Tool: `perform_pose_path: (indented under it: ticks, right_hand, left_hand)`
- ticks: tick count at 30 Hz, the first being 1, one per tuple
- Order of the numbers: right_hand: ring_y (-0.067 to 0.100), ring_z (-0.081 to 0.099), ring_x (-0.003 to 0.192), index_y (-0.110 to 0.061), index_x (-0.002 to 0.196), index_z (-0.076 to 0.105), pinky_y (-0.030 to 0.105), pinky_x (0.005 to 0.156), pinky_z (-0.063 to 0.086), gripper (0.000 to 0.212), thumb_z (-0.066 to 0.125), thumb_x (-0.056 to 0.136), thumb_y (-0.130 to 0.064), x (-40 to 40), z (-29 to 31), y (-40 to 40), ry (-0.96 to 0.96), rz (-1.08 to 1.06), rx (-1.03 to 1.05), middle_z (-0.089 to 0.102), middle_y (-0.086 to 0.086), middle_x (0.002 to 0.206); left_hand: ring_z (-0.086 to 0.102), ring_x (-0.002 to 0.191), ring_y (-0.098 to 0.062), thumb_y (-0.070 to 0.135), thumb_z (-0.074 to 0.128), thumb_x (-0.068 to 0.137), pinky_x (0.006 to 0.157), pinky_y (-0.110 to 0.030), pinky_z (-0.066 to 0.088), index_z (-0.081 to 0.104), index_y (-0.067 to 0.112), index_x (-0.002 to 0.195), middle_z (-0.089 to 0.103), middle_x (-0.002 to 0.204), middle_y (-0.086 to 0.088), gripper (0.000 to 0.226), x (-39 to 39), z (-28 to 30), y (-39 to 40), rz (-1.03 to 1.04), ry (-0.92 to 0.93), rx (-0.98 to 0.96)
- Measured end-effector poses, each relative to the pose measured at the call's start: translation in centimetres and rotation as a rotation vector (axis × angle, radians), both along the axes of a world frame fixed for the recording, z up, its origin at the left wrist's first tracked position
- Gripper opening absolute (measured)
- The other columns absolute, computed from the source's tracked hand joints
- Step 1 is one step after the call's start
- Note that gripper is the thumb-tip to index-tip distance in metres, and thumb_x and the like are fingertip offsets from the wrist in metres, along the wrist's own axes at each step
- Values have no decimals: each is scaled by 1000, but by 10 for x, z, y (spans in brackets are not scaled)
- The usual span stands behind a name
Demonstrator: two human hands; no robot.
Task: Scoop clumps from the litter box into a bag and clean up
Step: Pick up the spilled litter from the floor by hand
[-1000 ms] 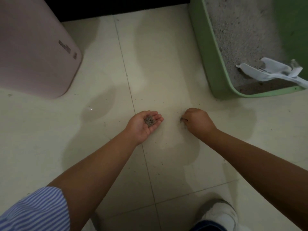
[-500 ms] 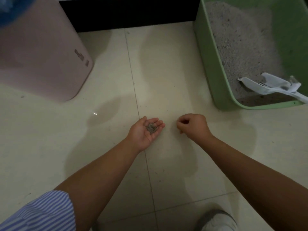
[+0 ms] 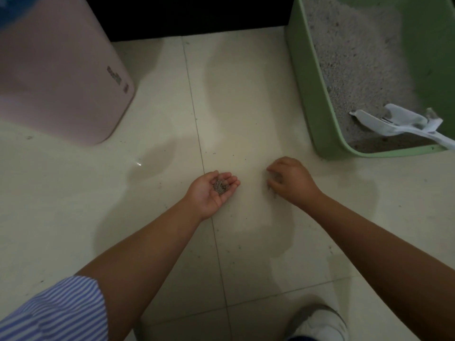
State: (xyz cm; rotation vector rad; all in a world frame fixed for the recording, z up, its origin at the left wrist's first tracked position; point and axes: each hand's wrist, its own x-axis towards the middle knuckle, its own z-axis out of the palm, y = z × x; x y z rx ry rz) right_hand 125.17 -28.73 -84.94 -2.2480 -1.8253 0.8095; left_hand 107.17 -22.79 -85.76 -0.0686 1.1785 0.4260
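Note:
My left hand (image 3: pixel 209 193) lies palm up just above the tiled floor, cupped around a small heap of grey litter grains (image 3: pixel 219 186). To its right, my right hand (image 3: pixel 293 180) is palm down with bent fingers, and its fingertips touch the floor among scattered grains (image 3: pixel 246 159). Thumb and forefinger are apart. The green litter box (image 3: pixel 302 94) stands at the upper right, filled with grey litter. A white scoop (image 3: pixel 394 121) lies in its near corner, with the handle over the rim. No bag is in view.
A pink bin (image 3: pixel 56 77) stands on the floor at the upper left. A dark strip runs along the top edge. My white shoe (image 3: pixel 317 323) is at the bottom right. Small litter specks dot the tiles around both hands.
My right hand has loosened from a tight pinch into spread, bent fingers on the floor. The left hand stays cupped with the grains. The view has shifted slightly.

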Motion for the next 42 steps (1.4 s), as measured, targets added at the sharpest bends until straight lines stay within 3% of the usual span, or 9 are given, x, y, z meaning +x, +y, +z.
perform_pose_path:
  ticks: [6, 8, 10, 13, 15, 18, 25, 37, 42]
  right_hand:
    - [39, 59, 74, 6, 80, 69, 38, 69, 51, 20, 67, 72, -12, -1, -9, -17, -71, 236, -56, 63, 21, 83]
    - [35, 60, 62, 3, 76, 70, 34, 61, 53, 26, 57, 75, -20, 3, -9, -23, -69, 291, -49, 64, 17, 75]
    - [33, 61, 60, 2, 76, 71, 31, 60, 53, 38, 45, 80, -26, 7, -7, -26, -69, 341, -57, 64, 16, 74]
    - [36, 63, 67, 3, 83, 69, 35, 67, 53, 21, 66, 72, -15, 12, 0, -30, -79, 265, -59, 65, 19, 79]
    - [40, 61, 82, 4, 99, 66, 38, 76, 51, 41, 80, 63, -10, 16, 0, -32, -75, 161, -95, 63, 23, 91]
    - [35, 50, 107, -2, 126, 53, 30, 89, 41, 54, 71, 76, -16, 13, 2, -31, -90, 49, -147, 53, 20, 115]
    - [29, 54, 102, -2, 110, 60, 28, 84, 41, 28, 54, 90, -20, -1, -2, -18, -144, 42, -249, 54, 16, 112]
    - [28, 56, 104, 0, 109, 60, 28, 83, 44, 28, 40, 90, -2, -5, 1, -5, -243, 190, -307, 57, 17, 114]
    - [29, 56, 103, -1, 108, 59, 28, 81, 42, 26, 41, 94, -12, -8, 3, -3, -277, 186, -351, 58, 16, 113]
  left_hand:
    - [68, 51, -25, 14, 33, 100, 84, -36, 52, 54, -5, 78, 65, 53, -15, 36, -1, -4, 0, -5, -33, 33]
    - [69, 52, -25, 14, 34, 100, 67, -32, 58, 55, -5, 78, 65, 54, -15, 36, -3, -5, 0, -11, -43, 35]
    - [69, 61, -29, 15, 34, 100, 64, -31, 58, 55, -5, 78, 66, 55, -16, 36, -4, -5, 0, -22, -48, 38]
    - [69, 60, -29, 15, 35, 100, 59, -30, 58, 55, -5, 79, 66, 56, -17, 36, -3, -5, 1, -25, -49, 45]
    - [69, 54, -27, 15, 35, 100, 55, -29, 57, 55, -5, 79, 66, 56, -17, 36, -3, -5, 1, -28, -50, 45]
    - [69, 56, -27, 16, 35, 100, 56, -29, 58, 56, -5, 79, 67, 58, -16, 36, -3, -7, 1, -32, -57, 42]
    - [70, 55, -27, 17, 34, 100, 55, -29, 57, 56, -5, 79, 67, 58, -16, 37, -4, -7, 0, -33, -75, 38]
    - [70, 53, -26, 16, 34, 100, 52, -26, 57, 54, -5, 78, 67, 56, -16, 36, -3, -4, -2, 14, -78, 43]
    - [70, 53, -25, 17, 33, 100, 53, -26, 57, 55, -5, 79, 67, 56, -16, 37, -4, -3, -2, -7, -71, 40]
